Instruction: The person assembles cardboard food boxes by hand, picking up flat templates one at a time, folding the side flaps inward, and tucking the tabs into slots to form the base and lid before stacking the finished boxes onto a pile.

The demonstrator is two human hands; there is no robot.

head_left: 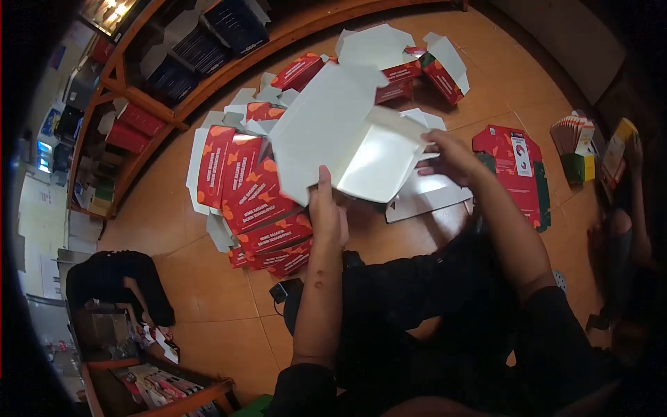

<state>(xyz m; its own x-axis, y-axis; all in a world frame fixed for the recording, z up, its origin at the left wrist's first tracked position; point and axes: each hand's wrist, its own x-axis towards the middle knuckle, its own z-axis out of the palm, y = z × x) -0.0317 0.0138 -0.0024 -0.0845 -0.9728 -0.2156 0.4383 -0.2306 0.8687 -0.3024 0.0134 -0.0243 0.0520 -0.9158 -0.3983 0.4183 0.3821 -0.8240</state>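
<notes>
A part-folded cardboard box point(381, 161) with a white inside and a wide raised lid flap point(323, 104) is held up in front of me. My left hand point(328, 214) grips its near left edge, thumb up along the side and fingers mostly hidden behind. At the right wall, my right hand point(450, 158) has its fingers curled around the edge by a small flap. Below and to the right, a white sheet of flat carton point(434, 194) lies on the floor, partly covered by the held box.
Red printed boxes point(253, 198) are piled at the left, more lie beyond. A flat red carton point(511, 174) lies at right. Another person's hand point(633, 149) is by a yellow-and-white packet point(617, 153). A person point(121, 281) bends at far left. Wooden shelving point(187, 97) runs along the back.
</notes>
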